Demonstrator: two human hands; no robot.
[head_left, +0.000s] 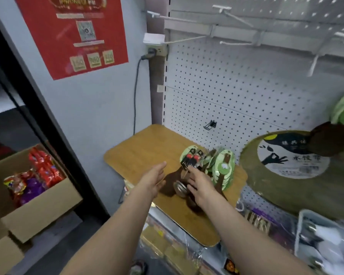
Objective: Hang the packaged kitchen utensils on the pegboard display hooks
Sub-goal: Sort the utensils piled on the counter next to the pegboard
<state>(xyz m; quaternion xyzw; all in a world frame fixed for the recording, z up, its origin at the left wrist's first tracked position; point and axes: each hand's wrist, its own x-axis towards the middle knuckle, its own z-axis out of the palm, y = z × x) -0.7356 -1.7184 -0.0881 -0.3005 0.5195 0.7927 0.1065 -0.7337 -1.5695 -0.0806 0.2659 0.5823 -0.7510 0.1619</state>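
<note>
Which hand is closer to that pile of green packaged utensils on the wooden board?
Right. The right hand reaches onto the pile of packaged utensils; the left hand hovers open to the pile's left, apart from it.

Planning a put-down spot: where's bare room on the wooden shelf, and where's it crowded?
Free: the shelf's back-left part, bordered by the wall and pegboard; also its near strip below the right hand. Crowded: the right side, where the utensil packs pile up against the round green package. The left hand hovers open beside the pile.
</note>
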